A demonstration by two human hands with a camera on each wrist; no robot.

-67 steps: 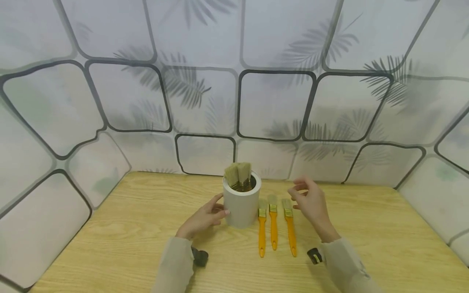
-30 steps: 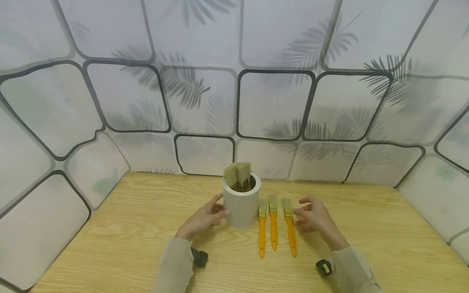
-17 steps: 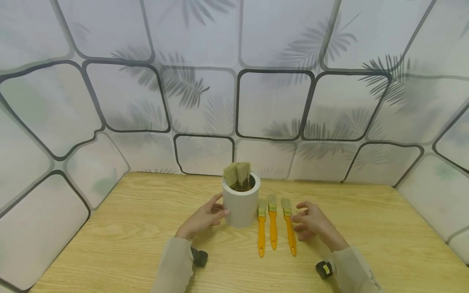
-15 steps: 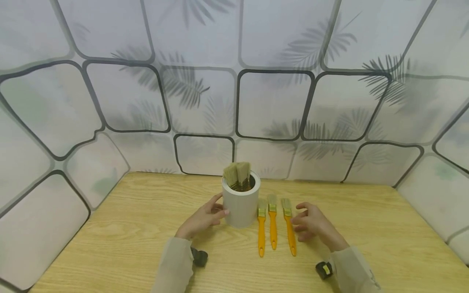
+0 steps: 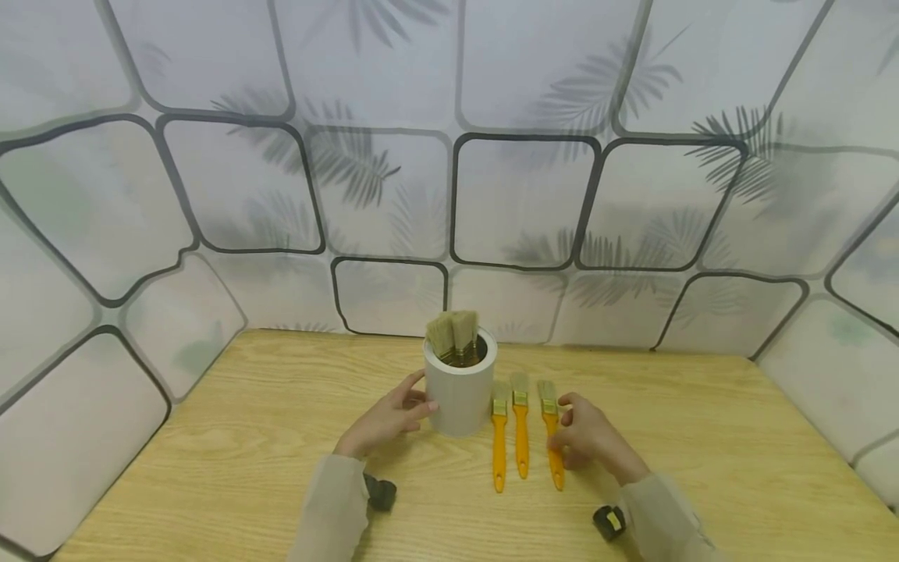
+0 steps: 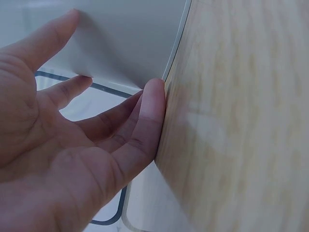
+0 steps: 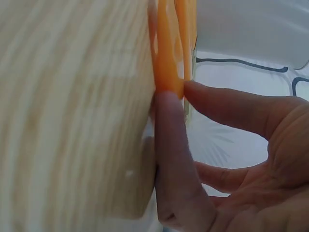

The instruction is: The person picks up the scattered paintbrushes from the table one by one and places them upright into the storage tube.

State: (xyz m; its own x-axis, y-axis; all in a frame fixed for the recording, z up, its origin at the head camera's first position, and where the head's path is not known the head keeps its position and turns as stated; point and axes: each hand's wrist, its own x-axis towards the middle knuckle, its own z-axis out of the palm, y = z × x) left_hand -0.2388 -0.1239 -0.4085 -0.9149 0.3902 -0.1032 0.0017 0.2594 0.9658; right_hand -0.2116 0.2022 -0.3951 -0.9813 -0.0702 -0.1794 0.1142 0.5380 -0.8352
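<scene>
A white cylindrical pot (image 5: pixel 458 402) stands on the table with several bristle-up paintbrushes (image 5: pixel 463 332) in it. My left hand (image 5: pixel 379 422) rests against the pot's left side, thumb in front; in the left wrist view its fingertips touch the wall near the base. Three paintbrushes with orange handles lie right of the pot, bristles away from me: a left one (image 5: pixel 499 449), a middle one (image 5: pixel 522 437) and a right one (image 5: pixel 555 460). My right hand (image 5: pixel 595 439) pinches the right paintbrush's handle (image 7: pixel 166 53) between thumb and a finger, low against the table.
The wood-grain table (image 5: pixel 267 437) ends at a patterned backdrop (image 5: pixel 523 203) close behind the pot. Black wrist devices sit at the left cuff (image 5: pixel 381 493) and the right cuff (image 5: pixel 609 522).
My right hand has come down from beside the right brush's bristles to its handle and now pinches it. My left hand stays against the pot; the brushes lie where they were.
</scene>
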